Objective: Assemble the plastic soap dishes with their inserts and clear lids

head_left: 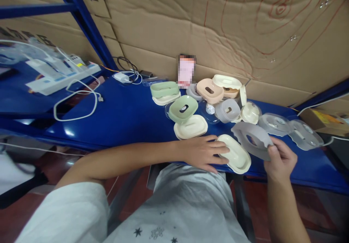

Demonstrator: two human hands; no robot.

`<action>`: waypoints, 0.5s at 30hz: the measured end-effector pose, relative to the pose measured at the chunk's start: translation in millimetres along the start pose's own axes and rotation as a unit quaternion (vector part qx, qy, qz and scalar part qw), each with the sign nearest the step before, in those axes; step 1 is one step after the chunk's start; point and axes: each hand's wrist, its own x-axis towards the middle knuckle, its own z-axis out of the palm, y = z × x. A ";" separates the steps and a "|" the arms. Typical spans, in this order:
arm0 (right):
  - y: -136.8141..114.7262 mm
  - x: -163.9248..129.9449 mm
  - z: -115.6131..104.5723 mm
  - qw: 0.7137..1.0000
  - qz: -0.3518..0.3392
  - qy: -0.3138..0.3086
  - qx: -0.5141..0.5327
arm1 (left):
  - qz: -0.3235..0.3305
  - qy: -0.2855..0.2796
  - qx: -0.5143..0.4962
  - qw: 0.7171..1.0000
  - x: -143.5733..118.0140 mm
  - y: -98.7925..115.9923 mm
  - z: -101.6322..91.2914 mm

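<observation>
Blue tabletop beneath grey piece, edge in right grip

Pinches a cloudy gray dish at one end with the right hand. Touches the edge of a cream dish with the left hand, just beside the gray one. Faces a messy bunch of dishes on a blue table, with a green bowl and a peach bowl in it, and clear dishes to the right. Faces a phone standing by the cardboard wall, and a white power strip far to the left.
</observation>
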 end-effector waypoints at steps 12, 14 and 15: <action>43.5 73.7 -23.8 0.940 -0.116 -0.193 -0.257 | -0.090 -0.011 -0.024 0.996 -4.3 -1.5 11.7; 63.8 88.6 -39.8 0.931 -0.070 -0.203 -0.295 | -0.090 -0.020 -0.025 0.995 -4.5 -1.6 11.6; 73.4 97.0 -48.0 0.927 -0.040 -0.218 -0.303 | -0.091 -0.023 -0.028 0.995 -4.6 -1.7 11.3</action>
